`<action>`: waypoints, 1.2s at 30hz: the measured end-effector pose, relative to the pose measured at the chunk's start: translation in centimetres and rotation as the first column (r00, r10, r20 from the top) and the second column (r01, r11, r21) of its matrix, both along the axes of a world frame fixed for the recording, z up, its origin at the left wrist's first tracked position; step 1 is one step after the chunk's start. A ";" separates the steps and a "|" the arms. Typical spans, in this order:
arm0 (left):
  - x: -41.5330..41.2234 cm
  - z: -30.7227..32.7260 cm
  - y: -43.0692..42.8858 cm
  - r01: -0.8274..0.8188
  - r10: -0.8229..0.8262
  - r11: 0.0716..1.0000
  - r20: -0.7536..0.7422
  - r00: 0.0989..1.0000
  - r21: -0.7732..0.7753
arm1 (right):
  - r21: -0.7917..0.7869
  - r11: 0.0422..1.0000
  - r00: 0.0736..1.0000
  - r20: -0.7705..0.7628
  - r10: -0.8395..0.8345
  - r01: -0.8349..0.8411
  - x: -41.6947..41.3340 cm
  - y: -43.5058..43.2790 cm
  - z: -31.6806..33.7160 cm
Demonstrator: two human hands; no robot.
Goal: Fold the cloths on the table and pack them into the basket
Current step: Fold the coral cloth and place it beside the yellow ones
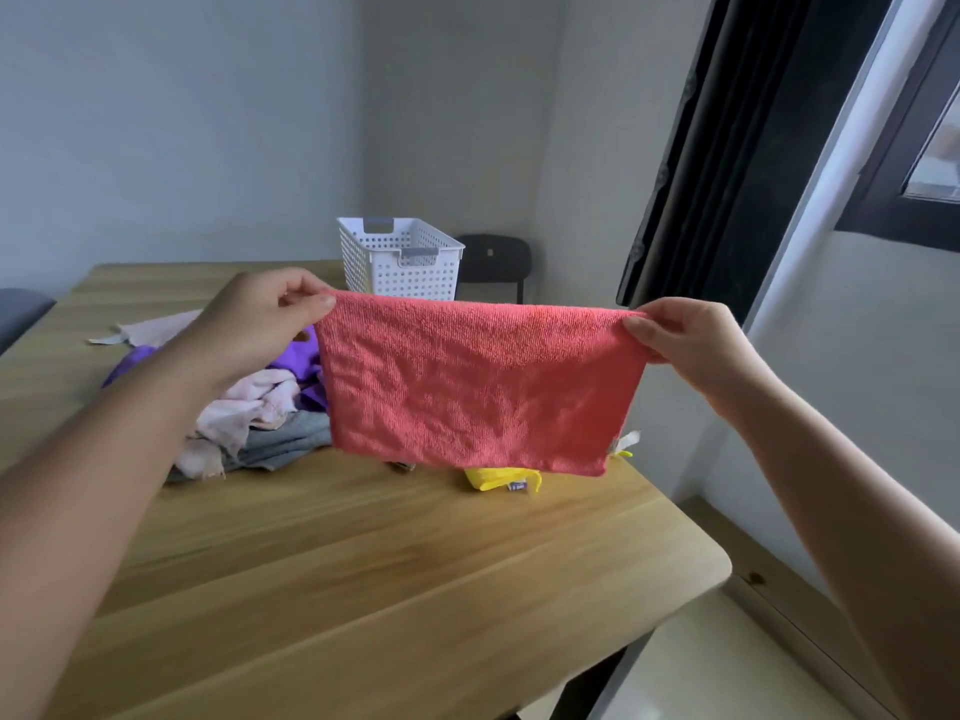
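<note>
A coral-red cloth (478, 381) hangs stretched in the air above the table, folded over along its top edge. My left hand (260, 319) pinches its top left corner and my right hand (691, 340) pinches its top right corner. Behind it on the wooden table (363, 563) lies a heap of cloths (260, 407): pink, purple and grey ones. A yellow cloth (493, 479) peeks out below the red one. The white perforated basket (400, 257) stands at the table's far edge; its inside is not visible from here.
A black chair (496, 262) stands beyond the table by the wall. The table's right edge and rounded corner (711, 558) are close to a dark curtain (701, 148) and a window wall. A grey seat (21, 309) shows at the far left.
</note>
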State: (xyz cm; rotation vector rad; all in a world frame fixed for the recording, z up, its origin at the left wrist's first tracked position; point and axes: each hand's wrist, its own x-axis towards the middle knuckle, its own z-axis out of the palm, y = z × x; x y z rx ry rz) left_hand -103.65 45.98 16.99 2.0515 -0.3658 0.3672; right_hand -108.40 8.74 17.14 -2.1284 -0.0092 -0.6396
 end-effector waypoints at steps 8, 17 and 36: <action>-0.5 0.5 -2.6 0.002 -0.033 0.878 -0.056 0.998 -0.479 | 0.256 0.967 1.000 -0.020 0.004 0.001 0.1 2.5 0.6; 1.0 -6.8 -1.0 -0.176 0.205 0.979 -0.465 0.861 0.105 | 0.402 0.903 0.743 -0.649 0.164 0.152 -0.7 3.5 -7.2; -9.6 -17.3 1.0 0.307 -0.491 0.643 0.070 0.869 0.702 | -0.525 0.646 0.832 -0.348 0.432 -0.555 -10.3 4.7 -16.6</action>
